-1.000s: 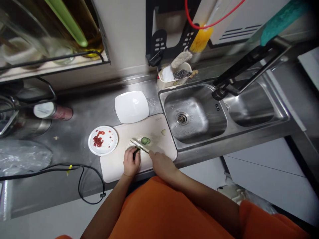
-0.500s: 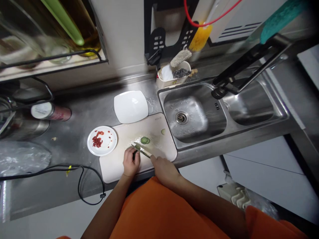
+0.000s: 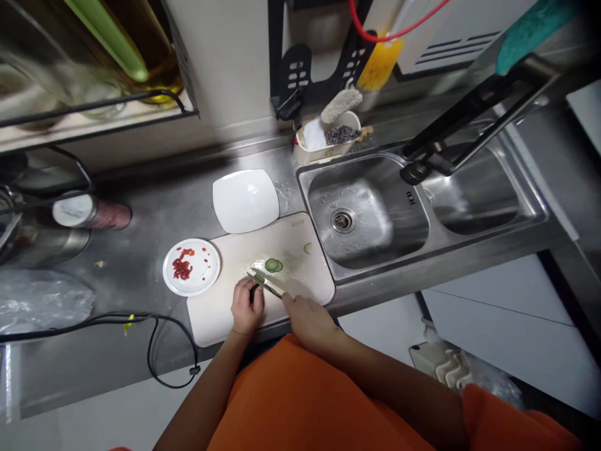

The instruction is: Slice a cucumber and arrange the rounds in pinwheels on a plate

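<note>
On the pale cutting board (image 3: 211, 319), my right hand (image 3: 310, 319) is closed around the handle of a kitchen knife (image 3: 265, 283). Its blade points up and left, beside the fingers of my left hand (image 3: 246, 307). Those fingers are curled round a dark green piece of cucumber (image 3: 254, 293), mostly hidden by the hand. Just beyond the blade lie a few overlapping cucumber slices (image 3: 272, 265). A lone slice (image 3: 307, 248) rests near the board's right edge.
A white plate with chopped red pieces (image 3: 169, 283) overlaps the board's left corner; a square white plate (image 3: 246, 200) stands behind. The steel sink (image 3: 366, 207) with a black faucet (image 3: 451, 119) adjoins on the right. A black cable (image 3: 150, 351) loops at left.
Both hands, the knife and the cucumber slices stay almost where they were. The view has shifted slightly.
</note>
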`<state>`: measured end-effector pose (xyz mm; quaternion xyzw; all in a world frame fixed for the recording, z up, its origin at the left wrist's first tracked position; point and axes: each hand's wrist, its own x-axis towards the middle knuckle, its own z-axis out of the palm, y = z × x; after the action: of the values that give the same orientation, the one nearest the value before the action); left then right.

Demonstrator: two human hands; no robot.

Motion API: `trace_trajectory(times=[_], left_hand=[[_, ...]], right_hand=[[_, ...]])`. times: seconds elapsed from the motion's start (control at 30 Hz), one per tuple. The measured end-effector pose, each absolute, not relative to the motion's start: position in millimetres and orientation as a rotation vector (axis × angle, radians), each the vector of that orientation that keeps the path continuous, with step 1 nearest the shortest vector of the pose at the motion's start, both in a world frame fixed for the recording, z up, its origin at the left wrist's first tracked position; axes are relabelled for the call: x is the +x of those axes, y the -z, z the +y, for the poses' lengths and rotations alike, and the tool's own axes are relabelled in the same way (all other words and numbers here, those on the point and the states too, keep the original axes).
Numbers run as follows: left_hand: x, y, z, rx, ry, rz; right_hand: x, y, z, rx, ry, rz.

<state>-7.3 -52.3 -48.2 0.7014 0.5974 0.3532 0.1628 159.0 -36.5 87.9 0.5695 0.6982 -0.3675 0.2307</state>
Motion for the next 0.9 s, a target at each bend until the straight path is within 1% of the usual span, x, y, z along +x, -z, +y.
trace_trajectory(times=[0.9], left_hand=[[-4,43,-50,1.959,-1.011,1.727]], right_hand=[[147,-67,-26,1.579,1.029,2.007]])
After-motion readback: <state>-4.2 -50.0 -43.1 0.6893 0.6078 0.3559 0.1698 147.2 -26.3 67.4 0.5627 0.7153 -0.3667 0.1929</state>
